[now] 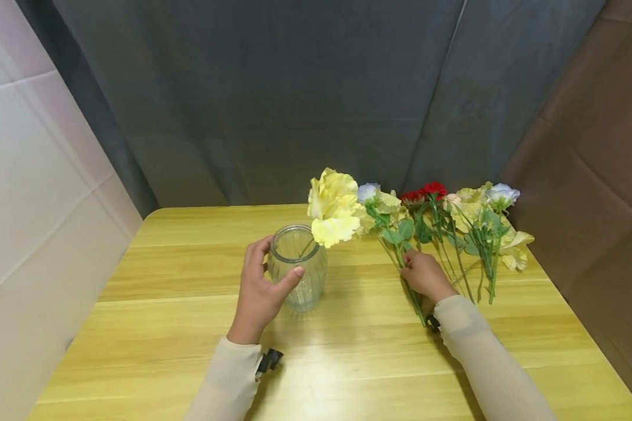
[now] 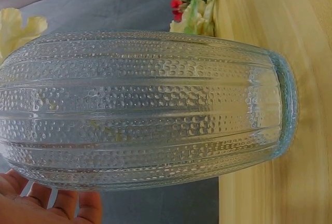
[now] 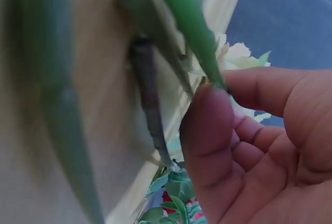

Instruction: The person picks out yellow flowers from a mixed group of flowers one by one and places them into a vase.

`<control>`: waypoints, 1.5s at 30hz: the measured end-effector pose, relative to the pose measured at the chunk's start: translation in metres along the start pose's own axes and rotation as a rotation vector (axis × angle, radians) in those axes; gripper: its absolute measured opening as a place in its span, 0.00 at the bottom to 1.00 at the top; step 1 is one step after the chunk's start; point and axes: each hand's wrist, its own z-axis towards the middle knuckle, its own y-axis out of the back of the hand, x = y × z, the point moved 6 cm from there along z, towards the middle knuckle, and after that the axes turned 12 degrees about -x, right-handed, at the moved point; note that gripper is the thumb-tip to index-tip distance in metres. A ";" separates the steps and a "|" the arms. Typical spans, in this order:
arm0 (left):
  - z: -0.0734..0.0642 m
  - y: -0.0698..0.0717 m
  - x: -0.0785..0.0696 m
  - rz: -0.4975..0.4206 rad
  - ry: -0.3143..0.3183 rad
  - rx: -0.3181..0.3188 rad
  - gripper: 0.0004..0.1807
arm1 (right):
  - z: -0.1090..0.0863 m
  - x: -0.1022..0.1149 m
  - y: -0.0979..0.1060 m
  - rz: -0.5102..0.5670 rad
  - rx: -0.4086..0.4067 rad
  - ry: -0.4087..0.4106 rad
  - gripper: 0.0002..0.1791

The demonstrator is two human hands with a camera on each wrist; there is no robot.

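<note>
A ribbed clear glass vase (image 1: pixel 308 286) stands upright on the table, and my left hand (image 1: pixel 260 289) holds it round the side, thumb at the front. Its dimpled wall (image 2: pixel 155 105) fills the left wrist view, with fingertips (image 2: pixel 65 203) showing at the lower left. One large yellow flower (image 1: pixel 333 207) leans out of the vase to the right. To the right, my right hand (image 1: pixel 426 275) pinches a green flower stem (image 3: pixel 189 24) between thumb and forefinger. That stem lies among the left part of the loose flowers; which bloom tops it I cannot tell.
Loose artificial flowers lie along the table's right side: red blooms (image 1: pixel 426 192), a pale blue one (image 1: pixel 502 195) and yellow ones (image 1: pixel 515 248), stems toward me. A dark grey curtain (image 1: pixel 295 105) hangs behind the wooden table (image 1: pixel 189 327); a brown cloth (image 1: pixel 595 175) hangs at right.
</note>
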 end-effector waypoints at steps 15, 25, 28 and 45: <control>0.000 0.000 -0.001 0.018 0.002 0.002 0.39 | -0.009 0.015 0.047 0.046 -0.107 0.043 0.07; -0.001 0.002 -0.001 0.006 -0.001 -0.008 0.39 | -0.012 0.002 0.086 0.005 -0.226 0.014 0.12; -0.001 0.002 -0.001 0.010 0.006 -0.003 0.39 | -0.014 -0.006 0.095 -0.009 -0.272 -0.009 0.14; 0.000 -0.001 -0.001 0.006 0.006 0.007 0.38 | -0.008 -0.067 0.072 -0.042 -0.097 -0.106 0.20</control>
